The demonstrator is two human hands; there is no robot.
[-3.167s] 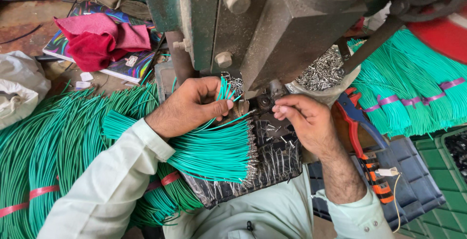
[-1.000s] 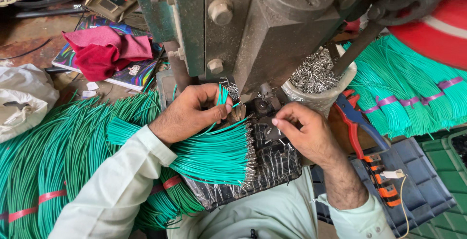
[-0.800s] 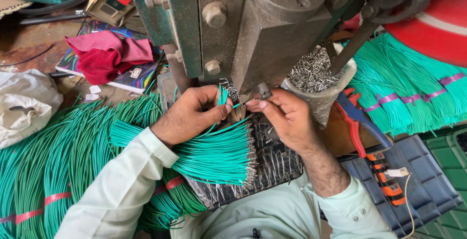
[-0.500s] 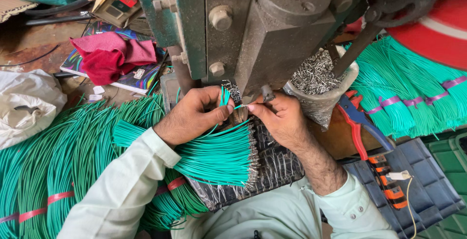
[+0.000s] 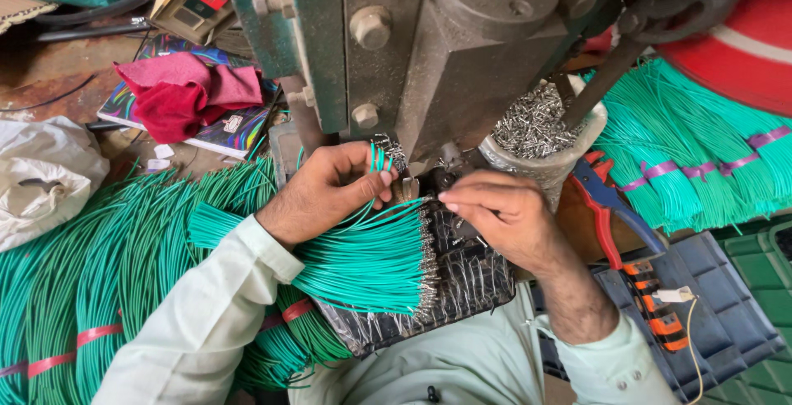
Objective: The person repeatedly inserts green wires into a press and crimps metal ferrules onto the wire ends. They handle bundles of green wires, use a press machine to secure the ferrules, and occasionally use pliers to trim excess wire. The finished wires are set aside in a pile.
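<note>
My left hand (image 5: 326,190) pinches a few short green wires (image 5: 377,160) upright beside the base of a heavy grey-green press machine (image 5: 429,50). A fan of finished green wires with metal ends (image 5: 371,261) lies over a dark foil-covered tray (image 5: 462,289) under that hand. My right hand (image 5: 499,215) reaches in from the right, its fingertips closed on a single green wire at the press die (image 5: 412,189). Both hands sit close together right under the machine head.
Big bundles of green wire (image 5: 99,265) lie at the left, more tied bundles (image 5: 701,157) at the right. A cup of small metal terminals (image 5: 536,129) stands beside the press. Red-blue pliers (image 5: 610,207), a red cloth (image 5: 186,96), a white bag (image 5: 41,174) and a dark tool case (image 5: 693,322) surround it.
My right hand moved left from beside the tray to the die and now pinches a wire there. My left hand stays put with its wires.
</note>
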